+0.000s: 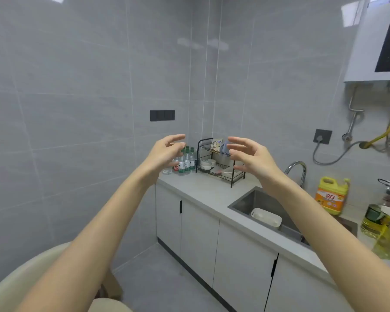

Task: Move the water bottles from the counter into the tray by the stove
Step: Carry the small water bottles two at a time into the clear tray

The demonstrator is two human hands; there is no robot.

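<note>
Several clear water bottles (186,163) with green caps and green labels stand clustered in the far corner of the grey counter (203,191), by the wall. My left hand (164,152) is raised in front of them, fingers loosely spread, holding nothing. My right hand (248,156) is raised at the same height in front of the dish rack, fingers spread, also holding nothing. Both hands are in the air, well short of the bottles. No stove or tray beside one is in view.
A black two-tier dish rack (218,163) with bowls stands right of the bottles. A steel sink (263,210) holds a white tub (266,217), with a faucet (298,170) behind. A yellow detergent jug (331,195) and oil bottles (378,221) stand at right. A beige chair (43,273) is at lower left.
</note>
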